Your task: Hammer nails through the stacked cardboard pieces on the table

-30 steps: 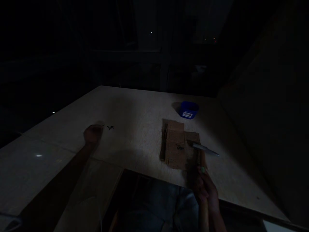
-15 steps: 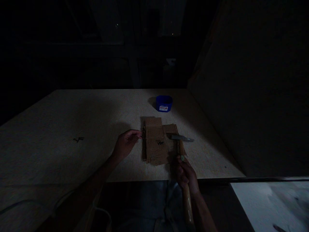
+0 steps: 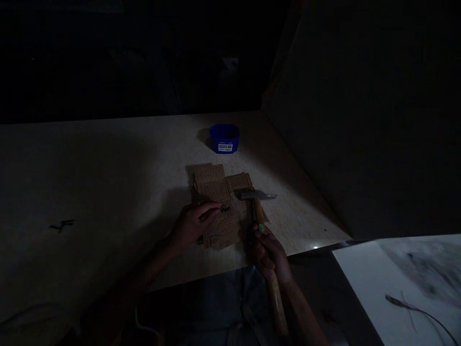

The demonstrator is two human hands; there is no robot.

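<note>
My right hand (image 3: 268, 252) is wrapped around the wooden handle of a hammer (image 3: 275, 302). The hammer's metal head (image 3: 257, 195) is level with the right side of a flattened, perforated piece of brown cardboard (image 3: 230, 228). Over the cardboard's left part reaches my left hand (image 3: 194, 223), thumb and forefinger brought together in a pinch. Its fingertips are right beside a small cluster of dark, thin pieces (image 3: 225, 208), perhaps nails. Whatever lies between those fingertips is too dark and small to make out.
A blue plastic tub (image 3: 224, 139) with a white label stands behind the cardboard. A few dark, thin pieces (image 3: 62, 226) lie on the pale tabletop (image 3: 118, 168) at left. A dark panel (image 3: 360, 144) rises along the right. A cable (image 3: 418, 307) rests on a white surface at lower right.
My left hand has moved from the cardboard's left edge onto it, up to the dark pieces. The right hand keeps its grip on the hammer. The view has turned to the right and downward.
</note>
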